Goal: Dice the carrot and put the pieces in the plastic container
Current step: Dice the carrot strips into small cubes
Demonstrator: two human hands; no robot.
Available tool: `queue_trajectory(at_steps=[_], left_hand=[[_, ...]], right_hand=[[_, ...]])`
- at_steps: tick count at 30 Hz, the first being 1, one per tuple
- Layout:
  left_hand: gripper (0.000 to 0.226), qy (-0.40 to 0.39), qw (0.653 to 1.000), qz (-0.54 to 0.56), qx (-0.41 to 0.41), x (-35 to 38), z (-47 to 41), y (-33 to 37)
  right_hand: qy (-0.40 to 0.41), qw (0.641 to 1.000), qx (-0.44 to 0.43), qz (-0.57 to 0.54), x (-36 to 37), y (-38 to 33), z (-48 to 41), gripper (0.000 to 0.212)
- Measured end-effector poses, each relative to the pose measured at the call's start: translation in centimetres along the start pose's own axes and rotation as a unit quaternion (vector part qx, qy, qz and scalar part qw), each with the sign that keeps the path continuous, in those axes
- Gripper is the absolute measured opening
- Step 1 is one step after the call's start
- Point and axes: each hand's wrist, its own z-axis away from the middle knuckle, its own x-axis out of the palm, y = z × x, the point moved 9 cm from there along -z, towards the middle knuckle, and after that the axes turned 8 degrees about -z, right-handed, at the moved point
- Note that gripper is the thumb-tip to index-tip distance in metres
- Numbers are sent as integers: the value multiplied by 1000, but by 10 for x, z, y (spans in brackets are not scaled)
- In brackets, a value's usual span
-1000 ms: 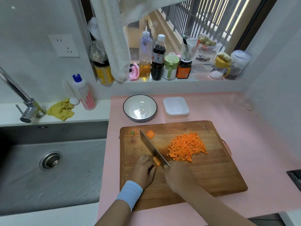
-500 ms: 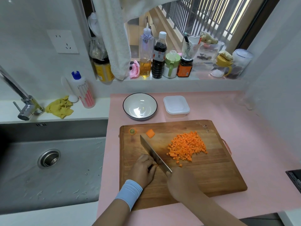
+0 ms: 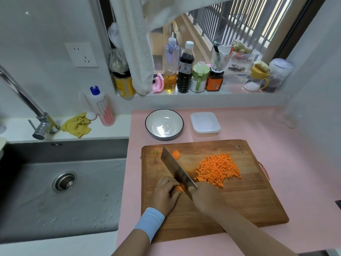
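Steel sink [image 3: 96, 204] far left. Pink counter [image 3: 286, 148] beside it, with wooden cutting board [image 3: 249, 204] on top. Diced carrot pile [image 3: 217, 169] mid-board, right of blade. Just behind board, side by side: white bowl [image 3: 147, 126] and plastic container [image 3: 205, 133]. Right hand [image 3: 206, 196] clamped round handle of cleaver [image 3: 177, 169], blade angled toward far-left corner, edge down at carrot stub [image 3: 180, 188]. Left hand [image 3: 164, 194] curled over stub, pinning it to board. Loose carrot chunk [image 3: 176, 154] and carrot top [image 3: 155, 152] at far-left corner of board.
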Motion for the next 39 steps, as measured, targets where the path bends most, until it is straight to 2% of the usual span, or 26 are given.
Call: queue_trajectory(at_steps=[2, 6, 9, 15, 18, 20, 22, 27, 29, 31, 33, 36, 38, 39], left_hand=[[31, -15, 999, -27, -34, -1, 2, -8], [43, -100, 986, -103, -86, 10, -3, -9], [38, -139, 976, -114, -121, 21, -14, 0], [30, -159, 962, -118, -187, 40, -33, 26], [22, -98, 959, -83, -251, 29, -36, 27], [29, -51, 949, -95, -296, 15, -33, 19], [35, -63, 939, -107, -320, 16, -29, 18], [37, -133, 942, -68, -302, 50, -40, 45], [38, -119, 934, -45, -334, 47, -44, 41], [33, -67, 918, -2, -390, 25, -45, 31], [23, 1, 901, -3, -434, -9, -45, 16], [22, 83, 883, 35, -462, -46, -49, 1], [29, 71, 898, 44, -433, -50, -62, 6], [32, 34, 913, 43, -404, -45, -71, 18]], right_hand=[[0, 1000, 3, -19, -6, 8, 0, 30], [16, 1000, 4, -15, -27, 20, -3, 30], [17, 1000, -3, -14, -44, 23, -6, 31], [27, 999, -26, 32, -78, 37, -11, 34], [21, 998, -34, 38, -90, 47, -15, 37], [14, 998, -44, 40, -95, 52, -17, 36], [8, 998, -54, 42, -99, 55, -18, 36], [8, 996, -79, 50, -109, 60, -23, 37], [16, 992, -101, 73, -116, 60, -22, 37], [29, 987, -124, 98, -125, 61, -19, 35], [54, 975, -160, 143, -132, 58, -15, 30], [77, 945, -223, 227, -139, 51, -8, 18], [69, 928, -252, 267, -139, 46, -4, 24], [68, 919, -265, 284, -138, 44, -3, 22]])
